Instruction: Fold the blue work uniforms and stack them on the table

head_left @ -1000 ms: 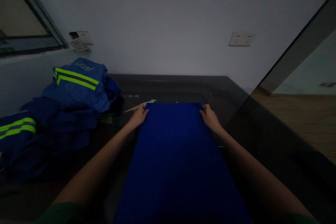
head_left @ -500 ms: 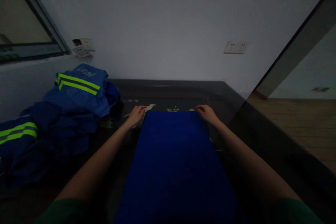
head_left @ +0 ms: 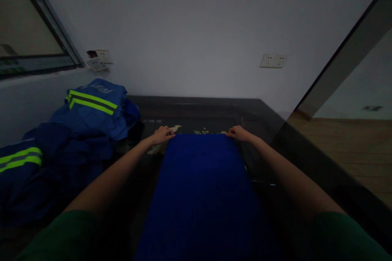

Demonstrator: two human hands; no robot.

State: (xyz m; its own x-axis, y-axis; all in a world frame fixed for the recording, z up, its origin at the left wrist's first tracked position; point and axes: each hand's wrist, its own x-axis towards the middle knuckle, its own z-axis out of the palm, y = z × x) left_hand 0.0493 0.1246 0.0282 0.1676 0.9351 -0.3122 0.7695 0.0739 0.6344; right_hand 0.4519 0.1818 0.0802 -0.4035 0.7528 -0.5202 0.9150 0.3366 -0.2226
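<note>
Left hand (head_left: 162, 135) seemingly lowered onto cloth (head_left: 202, 179).

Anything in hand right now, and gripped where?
Blue cloth, at its far corners: left hand on the left one, right hand on the right.

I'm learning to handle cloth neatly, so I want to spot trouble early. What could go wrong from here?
The left hand and right hand are at the far corners of the blue cloth, so an uneven pull could skew or crease it. The dark tabletop looks glossy, so the cloth might slide. The heaped blue clothes lie beside the left arm, which might catch them if it swings outward.
</note>
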